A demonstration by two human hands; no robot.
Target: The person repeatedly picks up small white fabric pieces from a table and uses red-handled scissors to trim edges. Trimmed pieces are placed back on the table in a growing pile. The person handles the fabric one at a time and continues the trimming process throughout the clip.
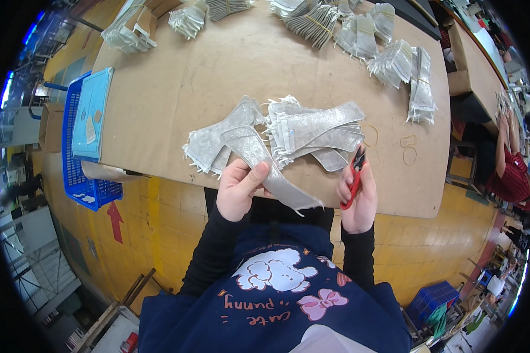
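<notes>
My left hand (239, 187) pinches a long grey fabric piece (274, 175) between thumb and fingers, near the table's front edge. White thread ends stick out at its lower right tip. In my right hand (359, 197) are small cutting pliers with red handles (354, 179), their dark jaws pointing away from me. The pliers are apart from the held piece. Just beyond my hands lie two loose piles of similar grey pieces: a left pile (209, 144) partly behind the held piece, and a right pile (312, 130) fanned out, with white frayed ends.
Rubber bands (408, 154) lie on the brown table (218, 76) at right. Several banded bundles (393, 63) line its far side. A blue plastic basket (73, 170) with a light blue folder (93, 115) stands at the left edge. Another person in a red shirt (512, 179) works at far right.
</notes>
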